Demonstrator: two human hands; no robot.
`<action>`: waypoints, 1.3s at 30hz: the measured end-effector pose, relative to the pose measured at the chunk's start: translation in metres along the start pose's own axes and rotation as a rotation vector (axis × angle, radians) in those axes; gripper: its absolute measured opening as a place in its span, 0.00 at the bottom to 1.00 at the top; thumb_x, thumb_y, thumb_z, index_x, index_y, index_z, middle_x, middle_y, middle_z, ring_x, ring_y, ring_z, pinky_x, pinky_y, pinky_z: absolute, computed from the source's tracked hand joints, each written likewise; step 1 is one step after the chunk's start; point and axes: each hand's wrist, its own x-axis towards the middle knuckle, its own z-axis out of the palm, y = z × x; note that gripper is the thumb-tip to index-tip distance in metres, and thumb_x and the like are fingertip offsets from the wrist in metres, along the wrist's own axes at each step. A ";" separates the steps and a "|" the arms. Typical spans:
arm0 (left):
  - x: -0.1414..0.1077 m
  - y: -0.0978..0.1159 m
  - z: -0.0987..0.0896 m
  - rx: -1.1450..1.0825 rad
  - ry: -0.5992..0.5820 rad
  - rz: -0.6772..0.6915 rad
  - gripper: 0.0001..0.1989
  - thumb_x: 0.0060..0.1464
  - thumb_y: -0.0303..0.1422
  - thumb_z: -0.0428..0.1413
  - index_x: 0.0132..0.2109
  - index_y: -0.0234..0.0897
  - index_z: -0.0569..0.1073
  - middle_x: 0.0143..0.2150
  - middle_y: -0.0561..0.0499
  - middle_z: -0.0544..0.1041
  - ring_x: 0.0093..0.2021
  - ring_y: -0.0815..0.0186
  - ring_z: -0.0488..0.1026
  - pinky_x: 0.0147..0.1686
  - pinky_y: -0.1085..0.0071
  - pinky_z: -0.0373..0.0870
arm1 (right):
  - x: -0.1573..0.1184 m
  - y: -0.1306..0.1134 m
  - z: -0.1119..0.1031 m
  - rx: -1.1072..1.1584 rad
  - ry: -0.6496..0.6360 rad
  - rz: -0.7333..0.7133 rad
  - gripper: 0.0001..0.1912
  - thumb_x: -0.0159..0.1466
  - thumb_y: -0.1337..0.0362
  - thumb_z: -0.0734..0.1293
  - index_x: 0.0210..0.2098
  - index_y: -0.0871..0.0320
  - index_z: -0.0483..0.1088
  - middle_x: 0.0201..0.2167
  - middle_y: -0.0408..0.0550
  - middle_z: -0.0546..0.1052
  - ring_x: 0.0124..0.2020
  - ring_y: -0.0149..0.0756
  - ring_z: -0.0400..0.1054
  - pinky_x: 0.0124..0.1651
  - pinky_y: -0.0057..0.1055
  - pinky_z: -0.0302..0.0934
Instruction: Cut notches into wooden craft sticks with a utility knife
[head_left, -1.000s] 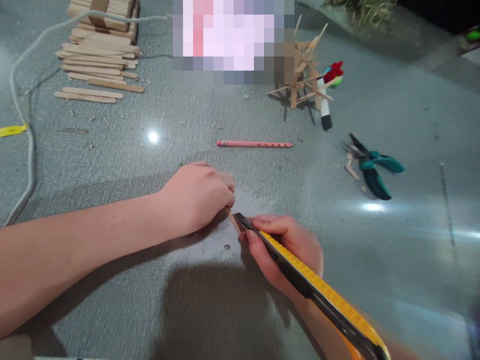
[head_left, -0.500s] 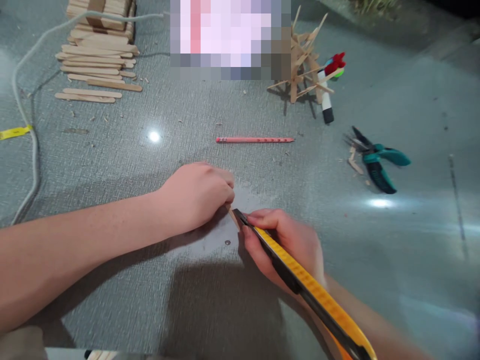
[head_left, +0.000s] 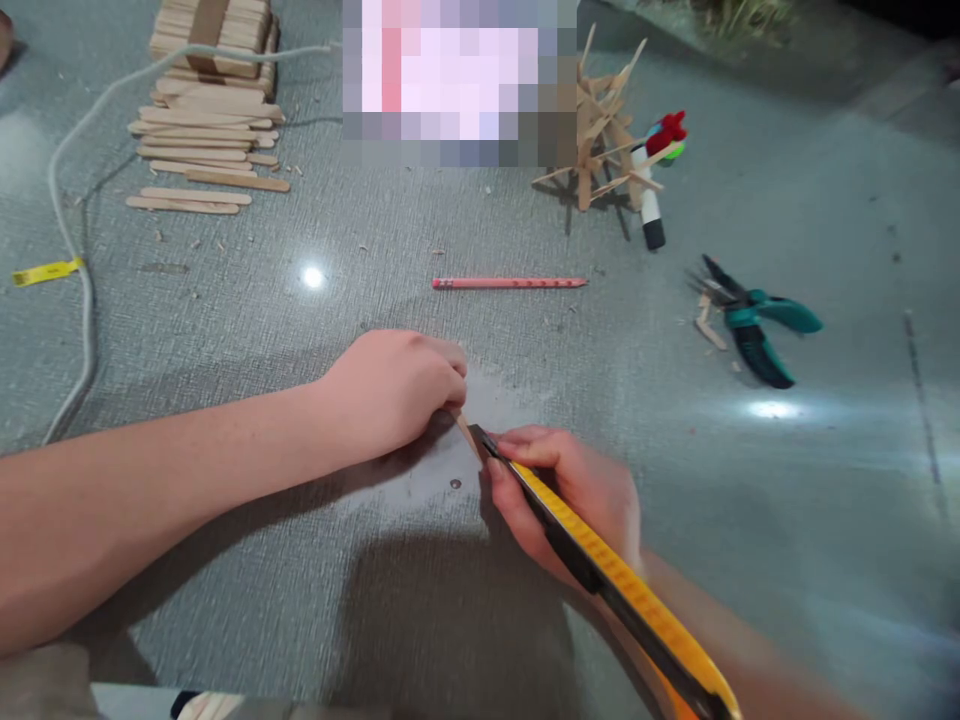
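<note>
My left hand (head_left: 397, 390) is closed on a thin wooden stick (head_left: 468, 436), whose free end slants down toward the right over a pale patch of the table. A yellow and black utility knife (head_left: 600, 545) is held in my right hand (head_left: 566, 495), its fingers pinched near the blade end. The knife's dark blade lies against the stick's side, close to its lower end. Past both hands, a pink pencil (head_left: 510, 283) rests crosswise on the table.
Wooden sticks (head_left: 199, 145) are piled at the upper left beside a grey cable (head_left: 54, 190) with a yellow tag. A stick structure (head_left: 600, 140) stands by a white marker (head_left: 649, 205). Teal pliers (head_left: 761, 320) lie at the right, near wood scraps. A blurred block covers the top centre.
The knife and my right hand have shifted slightly down along the stick. My left hand keeps its hold. The view has moved a little, so the cable and stick pile appear farther right.
</note>
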 end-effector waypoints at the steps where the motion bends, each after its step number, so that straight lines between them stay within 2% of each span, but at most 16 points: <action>1: 0.000 0.000 0.000 -0.003 -0.002 -0.005 0.08 0.52 0.24 0.58 0.31 0.39 0.81 0.34 0.55 0.79 0.35 0.66 0.76 0.31 0.70 0.62 | -0.002 0.002 0.000 -0.014 0.028 -0.012 0.12 0.57 0.69 0.74 0.36 0.46 0.74 0.35 0.43 0.83 0.33 0.42 0.79 0.33 0.38 0.73; 4: 0.000 0.000 -0.001 -0.021 -0.008 -0.012 0.08 0.52 0.24 0.58 0.31 0.38 0.81 0.35 0.55 0.79 0.36 0.66 0.76 0.32 0.70 0.63 | -0.007 0.005 -0.001 -0.050 0.093 -0.047 0.13 0.58 0.70 0.74 0.40 0.46 0.73 0.38 0.44 0.83 0.35 0.42 0.79 0.37 0.40 0.74; 9: -0.002 -0.005 0.001 -0.025 0.017 0.043 0.11 0.57 0.25 0.55 0.33 0.39 0.81 0.37 0.53 0.80 0.38 0.66 0.76 0.36 0.69 0.66 | -0.002 0.004 0.000 0.040 0.121 0.023 0.09 0.60 0.69 0.73 0.38 0.52 0.73 0.36 0.44 0.82 0.30 0.36 0.78 0.33 0.33 0.72; 12: -0.004 -0.007 0.005 0.083 0.101 0.143 0.09 0.58 0.27 0.55 0.33 0.38 0.79 0.37 0.52 0.79 0.36 0.65 0.74 0.37 0.67 0.67 | 0.005 0.007 0.002 0.186 0.209 0.097 0.05 0.64 0.67 0.71 0.38 0.54 0.71 0.33 0.43 0.80 0.27 0.32 0.76 0.30 0.30 0.70; 16: -0.008 -0.002 0.007 0.316 0.198 0.302 0.09 0.63 0.30 0.53 0.35 0.36 0.76 0.35 0.50 0.77 0.34 0.62 0.72 0.35 0.63 0.66 | 0.016 0.013 0.005 0.428 0.359 0.147 0.03 0.65 0.65 0.69 0.37 0.54 0.69 0.25 0.39 0.77 0.24 0.32 0.73 0.27 0.28 0.68; 19: -0.010 0.003 0.006 0.423 0.245 0.404 0.12 0.66 0.28 0.51 0.34 0.35 0.75 0.34 0.49 0.76 0.35 0.62 0.72 0.40 0.62 0.68 | 0.021 0.015 0.006 0.512 0.397 0.162 0.03 0.64 0.65 0.69 0.36 0.55 0.69 0.23 0.38 0.76 0.23 0.31 0.72 0.25 0.26 0.67; 23: -0.011 0.004 0.008 0.388 0.234 0.486 0.12 0.67 0.27 0.50 0.37 0.34 0.77 0.37 0.47 0.78 0.38 0.62 0.74 0.42 0.63 0.69 | 0.021 0.013 0.006 0.552 0.397 0.179 0.04 0.63 0.64 0.71 0.35 0.55 0.71 0.22 0.40 0.77 0.22 0.31 0.72 0.24 0.26 0.67; 30: -0.008 -0.004 0.014 0.282 0.216 0.406 0.11 0.67 0.31 0.53 0.39 0.35 0.78 0.37 0.47 0.78 0.39 0.62 0.74 0.39 0.65 0.68 | 0.017 0.011 0.006 0.518 0.376 0.171 0.04 0.64 0.64 0.71 0.36 0.55 0.71 0.24 0.40 0.77 0.24 0.32 0.72 0.27 0.29 0.68; 34: -0.008 -0.003 0.016 0.226 0.207 0.346 0.12 0.67 0.32 0.51 0.39 0.35 0.78 0.34 0.48 0.77 0.35 0.64 0.72 0.36 0.66 0.67 | 0.011 0.012 0.005 0.466 0.385 0.150 0.05 0.64 0.64 0.71 0.37 0.55 0.71 0.27 0.42 0.78 0.25 0.33 0.73 0.29 0.31 0.68; 39: -0.010 -0.006 0.010 -0.083 0.129 0.318 0.11 0.66 0.32 0.52 0.42 0.34 0.79 0.30 0.50 0.76 0.30 0.67 0.72 0.32 0.70 0.67 | 0.009 0.012 0.004 0.463 0.401 0.144 0.05 0.63 0.64 0.72 0.38 0.55 0.73 0.29 0.42 0.78 0.26 0.32 0.72 0.30 0.31 0.67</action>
